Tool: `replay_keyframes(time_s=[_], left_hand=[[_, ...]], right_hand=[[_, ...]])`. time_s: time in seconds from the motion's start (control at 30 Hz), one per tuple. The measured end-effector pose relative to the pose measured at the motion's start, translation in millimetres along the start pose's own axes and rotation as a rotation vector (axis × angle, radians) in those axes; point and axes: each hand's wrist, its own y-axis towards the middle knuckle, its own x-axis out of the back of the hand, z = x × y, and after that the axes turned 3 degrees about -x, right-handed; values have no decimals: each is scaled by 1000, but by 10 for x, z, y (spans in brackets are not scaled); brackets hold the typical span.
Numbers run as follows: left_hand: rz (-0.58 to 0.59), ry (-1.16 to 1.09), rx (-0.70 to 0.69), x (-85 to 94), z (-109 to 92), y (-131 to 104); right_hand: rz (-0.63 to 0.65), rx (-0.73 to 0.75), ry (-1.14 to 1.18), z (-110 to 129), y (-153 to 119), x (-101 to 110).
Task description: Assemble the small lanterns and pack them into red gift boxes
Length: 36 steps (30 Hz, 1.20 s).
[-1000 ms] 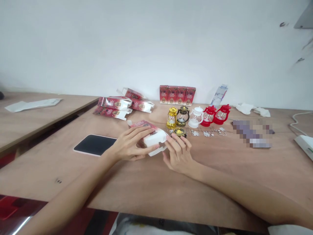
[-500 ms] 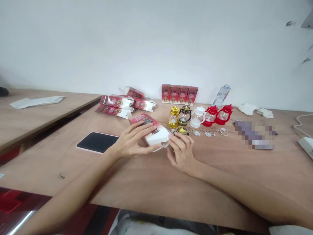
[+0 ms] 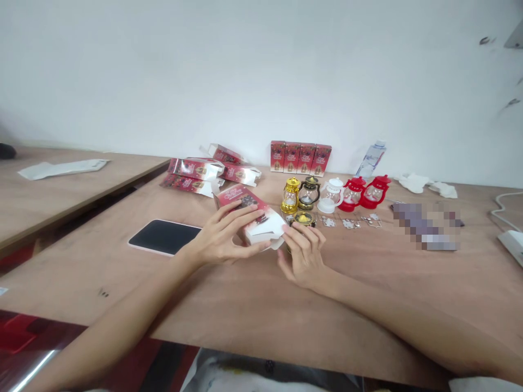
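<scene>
A small red-and-white printed carton [image 3: 261, 218] lies tilted on the table, its white end flaps facing me. My left hand [image 3: 224, 234] grips it, fingers across the top face and thumb along the near end. At that end, the fingertips of my right hand [image 3: 304, 253] press on a white flap; its thumb is bent below. Just behind the right hand stands a bronze mini lantern [image 3: 303, 219], its lower body mostly hidden by my fingers. Beyond it are a gold lantern [image 3: 290, 195], another bronze lantern [image 3: 309, 193], a white lantern [image 3: 330, 196] and two red lanterns [image 3: 352, 194].
Opened cartons [image 3: 196, 170] lie piled at the back left, and closed cartons [image 3: 300, 157] stand in a row by the wall. A phone [image 3: 165, 237] lies left of my hands. Small metal pieces [image 3: 349, 223], a water bottle [image 3: 371, 159] and crumpled tissue [image 3: 413, 182] are to the right.
At the carton's near end the flaps have shifted slightly, and a gap shows under the top edge. Both hands stay almost in the same place.
</scene>
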Motion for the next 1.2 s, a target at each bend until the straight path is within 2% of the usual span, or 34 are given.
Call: replay_keyframes(time_s=[0.17, 0.33, 0.6, 0.83, 1.07, 1.2], left_hand=[[-4, -53, 57, -47, -4, -74], [52, -36, -49, -30, 24, -104], [47, -44, -69, -21, 36, -108], [99, -89, -141, 39, 77, -69], [118, -113, -165, 31, 97, -106], [114, -159, -124, 3, 93, -114]], right_hand=[[-23, 16, 5, -1, 5, 1], [-11, 21, 12, -5, -13, -1], [2, 29, 28, -9, -23, 0], [12, 31, 55, -5, -12, 14], [-5, 46, 54, 1, -2, 23], [-8, 62, 68, -2, -4, 26]])
